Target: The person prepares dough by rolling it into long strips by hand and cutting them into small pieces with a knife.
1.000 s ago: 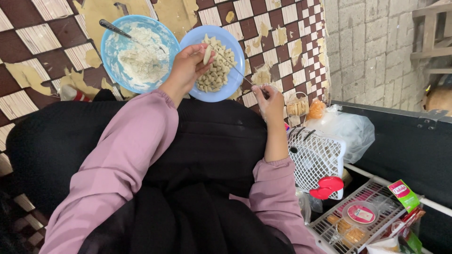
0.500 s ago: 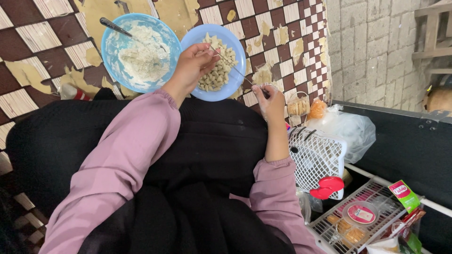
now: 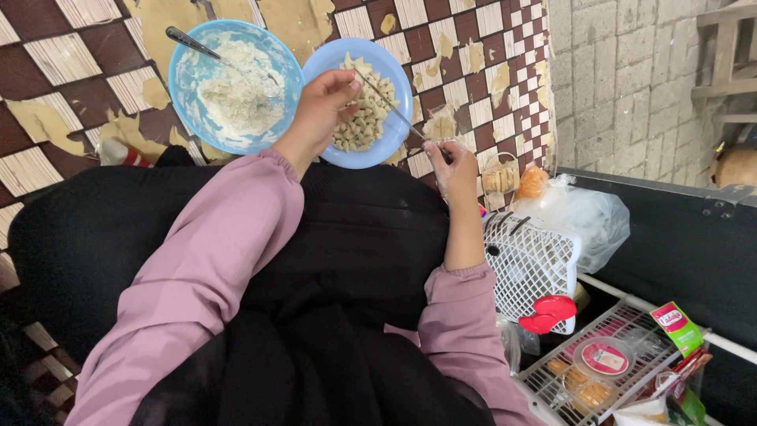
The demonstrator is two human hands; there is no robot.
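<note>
My left hand (image 3: 323,102) rests loosely on small, soft dough pieces (image 3: 359,118) in the blue plate (image 3: 394,71); my right hand (image 3: 453,170) pinches a thin, stiff utensil (image 3: 394,110) by its handle.

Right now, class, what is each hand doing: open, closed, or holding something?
Left hand: fingers curled over the pale pieces in the blue plate; whether they grip one cannot be told.
Right hand: closed on a thin metal utensil.

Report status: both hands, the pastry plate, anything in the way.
Left hand over blue plate, touching pastry pieces. Right hand grips thin utensil angled across plate. Filling bowl alongside; nothing blocking.
</note>
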